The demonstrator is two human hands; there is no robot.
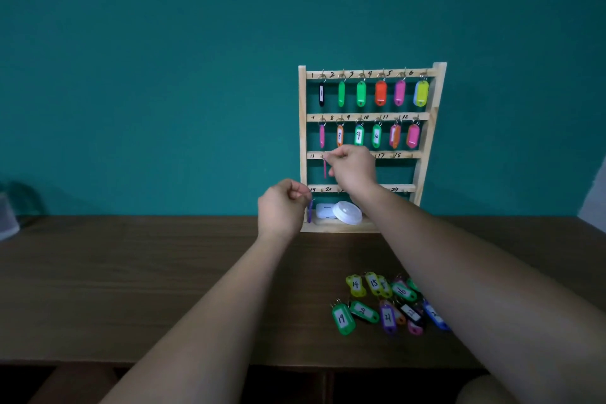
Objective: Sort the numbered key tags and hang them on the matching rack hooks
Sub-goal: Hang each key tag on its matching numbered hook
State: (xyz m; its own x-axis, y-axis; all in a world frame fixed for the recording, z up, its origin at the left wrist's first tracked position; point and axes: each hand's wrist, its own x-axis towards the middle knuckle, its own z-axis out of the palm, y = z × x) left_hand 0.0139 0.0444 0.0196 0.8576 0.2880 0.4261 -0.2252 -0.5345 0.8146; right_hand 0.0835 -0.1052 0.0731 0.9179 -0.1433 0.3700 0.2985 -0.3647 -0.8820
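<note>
Purple key tag (310, 211) dangles edge-on from the left hand (282, 207), whose curled fingers pinch it, at 7 o'clock of the wooden rack (302, 128). At the rack's 9 o'clock the right hand (352, 167) pinches the ring of a pink key tag (325, 170) at hook 13. Hooks 1 to 12 above all carry tags. Loose key tags (388, 315), among them 14, 15, 16, 19 and 21, lie on the brown table (164, 272) at 5 o'clock of the rack
</note>
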